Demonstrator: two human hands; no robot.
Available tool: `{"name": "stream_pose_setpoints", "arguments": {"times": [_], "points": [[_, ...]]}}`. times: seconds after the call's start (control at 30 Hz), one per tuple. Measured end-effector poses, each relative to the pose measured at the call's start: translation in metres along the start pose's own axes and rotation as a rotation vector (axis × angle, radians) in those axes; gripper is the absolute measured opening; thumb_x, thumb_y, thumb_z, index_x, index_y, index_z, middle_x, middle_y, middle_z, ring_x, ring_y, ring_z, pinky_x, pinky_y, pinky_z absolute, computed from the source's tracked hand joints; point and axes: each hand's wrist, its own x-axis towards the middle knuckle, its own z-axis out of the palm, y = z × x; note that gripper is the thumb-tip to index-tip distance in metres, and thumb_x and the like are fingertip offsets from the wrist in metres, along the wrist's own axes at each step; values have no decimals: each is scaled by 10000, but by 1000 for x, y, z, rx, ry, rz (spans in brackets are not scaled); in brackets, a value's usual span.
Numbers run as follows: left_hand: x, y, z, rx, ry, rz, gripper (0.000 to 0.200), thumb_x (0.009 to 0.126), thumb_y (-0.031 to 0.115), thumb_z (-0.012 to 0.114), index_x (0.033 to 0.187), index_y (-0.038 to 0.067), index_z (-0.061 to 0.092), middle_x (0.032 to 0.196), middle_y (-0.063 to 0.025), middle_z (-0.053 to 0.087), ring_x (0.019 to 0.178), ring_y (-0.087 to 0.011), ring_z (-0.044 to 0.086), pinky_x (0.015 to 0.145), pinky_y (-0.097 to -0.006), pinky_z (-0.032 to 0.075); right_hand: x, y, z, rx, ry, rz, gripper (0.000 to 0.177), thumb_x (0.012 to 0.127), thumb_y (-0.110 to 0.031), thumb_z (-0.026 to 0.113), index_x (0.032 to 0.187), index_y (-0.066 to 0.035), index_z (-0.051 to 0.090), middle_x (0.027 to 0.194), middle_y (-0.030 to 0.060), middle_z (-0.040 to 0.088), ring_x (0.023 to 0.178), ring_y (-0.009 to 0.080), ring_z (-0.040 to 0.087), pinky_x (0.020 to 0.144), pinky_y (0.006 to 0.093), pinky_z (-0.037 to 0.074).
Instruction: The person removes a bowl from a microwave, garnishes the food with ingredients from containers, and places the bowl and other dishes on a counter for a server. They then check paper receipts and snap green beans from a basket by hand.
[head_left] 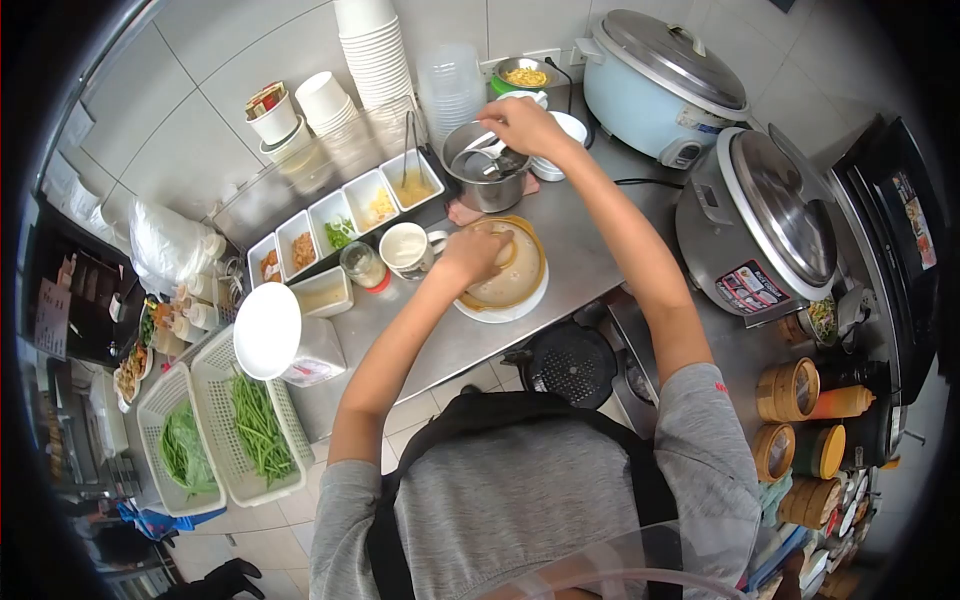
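My right hand [522, 128] is closed at the rim of a steel pot [495, 192], its fingers around the handle of a spoon or ladle [488, 152] that stands in the pot. Below it, my left hand [474, 254] rests with closed fingers near the middle of a round beige piece with a yellow-brown rim [515, 285]. Whether that piece is a lid or a filled bowl I cannot make out. Under it lies a white plate [505, 315]. Beside my left hand stand a white mug [405, 250] and a glass jar [362, 266].
White trays of chopped toppings [340, 228] line the counter's back left, before stacked paper bowls [375, 50]. Two rice cookers, one blue [640, 95] and one grey [730, 225], stand at right. Green vegetables lie in baskets [298, 440] at lower left.
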Motion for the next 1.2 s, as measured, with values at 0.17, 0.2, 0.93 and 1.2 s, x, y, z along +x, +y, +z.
{"name": "stream_pose_setpoints", "arguments": {"times": [0.17, 0.2, 0.93, 1.2], "points": [[17, -18, -2, 68, -17, 231, 618, 633, 317, 682, 1173, 117, 459, 1051, -198, 493, 935, -344, 546, 763, -406, 463, 4, -30, 8, 66, -16, -7, 226, 808, -174, 556, 985, -52, 622, 903, 139, 636, 807, 261, 619, 719, 331, 479], [19, -24, 1, 34, 4, 265, 612, 623, 319, 684, 1154, 108, 466, 1043, -195, 495, 924, -343, 547, 759, -404, 463, 1, -28, 6, 70, -15, -3, 223, 808, -168, 556, 986, -51, 622, 899, 137, 637, 798, 254, 620, 716, 326, 481], [-60, -51, 49, -1983, 674, -324, 447, 882, 409, 366, 1173, 77, 431, 869, -20, 581, 677, -95, 559, 495, -209, 424, -15, -9, -15, 241, 34, -133, 212, 810, -169, 561, 966, -42, 628, 870, 106, 638, 757, 176, 601, 693, 292, 464], [-175, -22, 78, -2513, 1249, -481, 499, 865, 413, 442, 1227, 72, 407, 1195, -94, 487, 1073, -262, 498, 865, -407, 466, 63, -56, 185, -192, -327, -252, 190, 735, -126, 551, 881, -80, 665, 998, 149, 550, 954, 310, 513, 806, 384, 442]]}}
